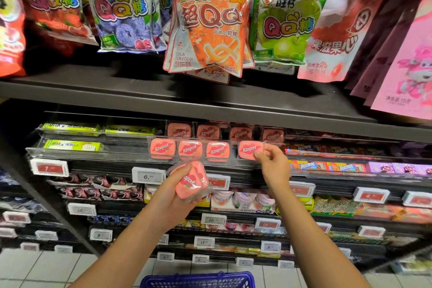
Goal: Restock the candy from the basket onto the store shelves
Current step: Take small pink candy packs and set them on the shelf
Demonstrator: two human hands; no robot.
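**A:** Start at your feet. What's left in the blue basket (198, 280)?

**B:** You can't tell from here. Only its rim shows at the bottom edge, and the inside is cut off, so there's no counting what remains.

**A:** And your hands?

**B:** Your left hand (174, 196) has its fingers curled round a small stack of pink Kissport tins (190, 181), still in their clear wrap, held just below the shelf front. So at least those are waiting to go up. Your right hand (272, 163) pinches a single tin (249, 149) between thumb and fingertips, right at the clear display tray (131, 149), at the end of the front row.

**A:** How full is that row?

**B:** Three tins (190, 149) already stand side by side in the front of the tray, and yours would make the fourth. It looks not quite seated yet; your fingers are on it.

**A:** Behind that?

**B:** A back row of tins (224, 132) sits behind, four visible. Above, the hanging gummy bags (205, 21) look fully stocked.

**A:** So, progress?

**B:** I'd judge this tin slot partly filled, with your handful left and the basket unknown.
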